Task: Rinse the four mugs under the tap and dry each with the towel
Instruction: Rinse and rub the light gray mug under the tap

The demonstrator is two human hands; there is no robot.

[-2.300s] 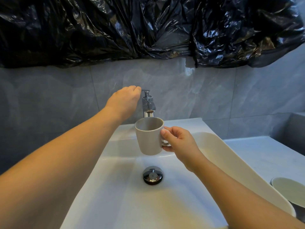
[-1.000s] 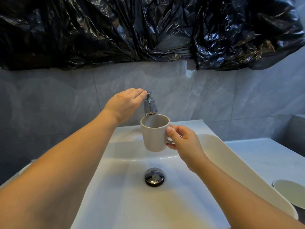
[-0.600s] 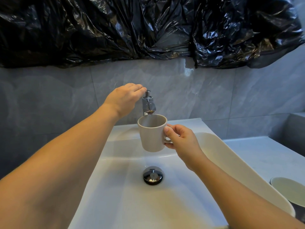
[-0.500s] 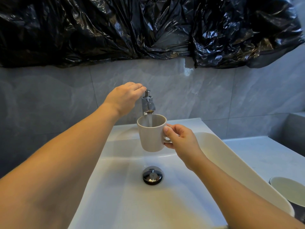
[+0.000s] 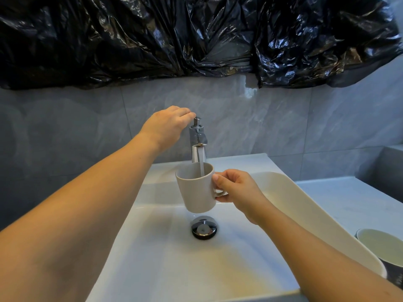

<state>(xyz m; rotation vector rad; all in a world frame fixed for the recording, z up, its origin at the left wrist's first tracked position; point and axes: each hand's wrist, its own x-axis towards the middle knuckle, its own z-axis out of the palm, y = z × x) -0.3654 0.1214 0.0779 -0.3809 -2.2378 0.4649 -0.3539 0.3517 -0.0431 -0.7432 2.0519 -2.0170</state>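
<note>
**Water now running into the mug**

At left, our left hand (image 5: 166,127) reaches to the tap (image 5: 197,138), fingers curled over its top lever; whether they clasp it or only rest there, we cannot tell. Under the spout, the mug (image 5: 197,190) hangs upright over the basin, mouth up and tipped slightly toward us, long axis near vertical, handle pointing right. Our right hand (image 5: 237,188) pinches that handle, thumb on top. The mug sits above the drain plug (image 5: 204,227), not touching the sink (image 5: 152,258), with open basin on both sides. Far right, a second cup (image 5: 383,247) stands on the counter (image 5: 349,197) beside the rim. Half a second ago the stream was just starting; now it falls fully into the mug, which has dropped lower below the spout.
</note>
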